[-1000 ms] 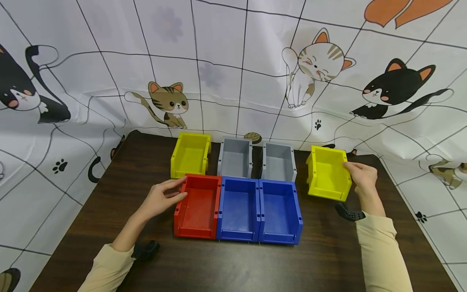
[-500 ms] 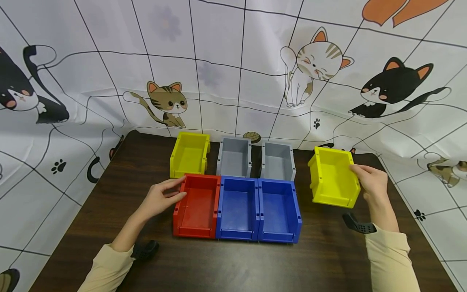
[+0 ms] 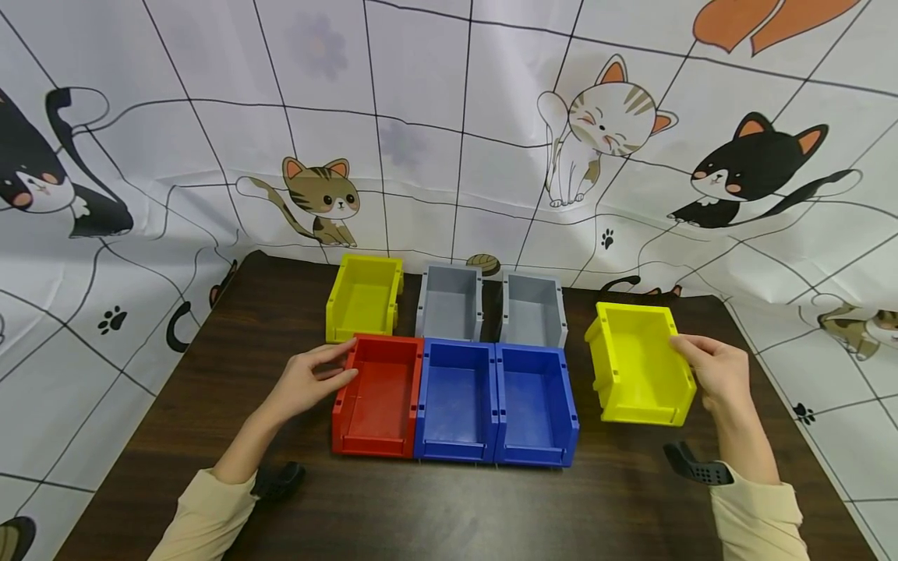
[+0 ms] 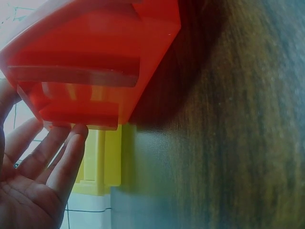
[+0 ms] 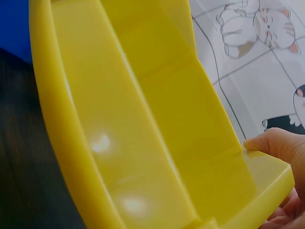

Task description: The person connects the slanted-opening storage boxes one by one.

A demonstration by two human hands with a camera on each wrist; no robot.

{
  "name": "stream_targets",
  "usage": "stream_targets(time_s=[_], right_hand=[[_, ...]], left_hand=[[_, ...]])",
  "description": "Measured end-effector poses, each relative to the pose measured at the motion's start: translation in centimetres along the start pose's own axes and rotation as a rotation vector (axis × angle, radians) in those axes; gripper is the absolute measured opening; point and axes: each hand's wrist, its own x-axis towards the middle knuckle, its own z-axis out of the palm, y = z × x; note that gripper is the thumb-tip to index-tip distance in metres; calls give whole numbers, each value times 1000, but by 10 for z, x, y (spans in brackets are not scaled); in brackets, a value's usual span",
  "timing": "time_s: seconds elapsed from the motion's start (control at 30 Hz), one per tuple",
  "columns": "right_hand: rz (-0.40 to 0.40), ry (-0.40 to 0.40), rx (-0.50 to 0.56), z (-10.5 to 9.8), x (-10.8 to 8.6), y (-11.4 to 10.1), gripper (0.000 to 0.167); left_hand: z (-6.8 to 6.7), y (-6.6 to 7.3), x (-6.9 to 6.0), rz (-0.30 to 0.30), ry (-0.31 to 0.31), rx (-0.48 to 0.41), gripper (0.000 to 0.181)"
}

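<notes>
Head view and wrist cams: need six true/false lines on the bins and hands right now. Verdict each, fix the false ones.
1. The right hand has a yellow bin in its grip. True.
2. That bin is full of parts. False: its inside shows bare yellow.
3. The red bin is at the left end of a row with two blue bins. True.
4. The left hand touches a blue bin. False: it touches the red bin.
5. Two gray bins stand on the far side of the blue bins. True.
6. The other yellow bin stands between the gray ones. False: it is left of both.
</notes>
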Motion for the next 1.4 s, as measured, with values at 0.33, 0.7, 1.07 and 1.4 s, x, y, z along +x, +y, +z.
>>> stream_targets(time_s=[0.33, 0.7, 1.07, 1.4], right_hand=[[-42, -48, 10, 4, -24, 3, 44], [-51, -79, 28, 8, -37, 9, 37], [-65, -76, 67, 13, -38, 15, 18], [-27, -89, 58, 14, -38, 16, 44]], left_hand=[[-1, 14, -2, -1, -2, 14, 50], [-3, 23, -2, 10, 1, 10, 49], [-2, 23, -3, 15, -2, 7, 49], [0, 1, 0, 2, -2, 3, 52]])
